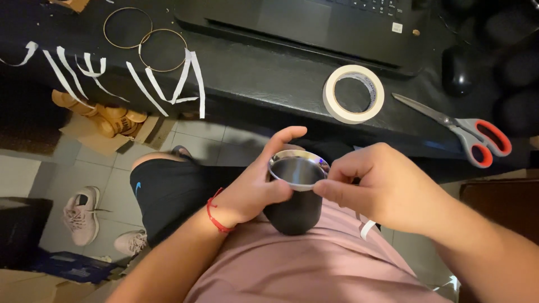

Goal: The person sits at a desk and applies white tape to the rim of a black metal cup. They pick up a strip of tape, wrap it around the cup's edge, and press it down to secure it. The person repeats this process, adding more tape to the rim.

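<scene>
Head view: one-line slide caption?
Left hand holds a dark metal cup while right hand pinches its rim, below a desk edge.

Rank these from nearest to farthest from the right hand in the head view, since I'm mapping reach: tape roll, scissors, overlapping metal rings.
From the right hand:
1. Tape roll, on the desk directly above.
2. Scissors, desk's right side, slightly farther.
3. Metal rings, far upper left.

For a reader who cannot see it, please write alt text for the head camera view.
The left hand grips a dark metal cup in the lap while the right hand pinches its rim. On the black desk lie a tape roll, scissors and white tape strips.
</scene>
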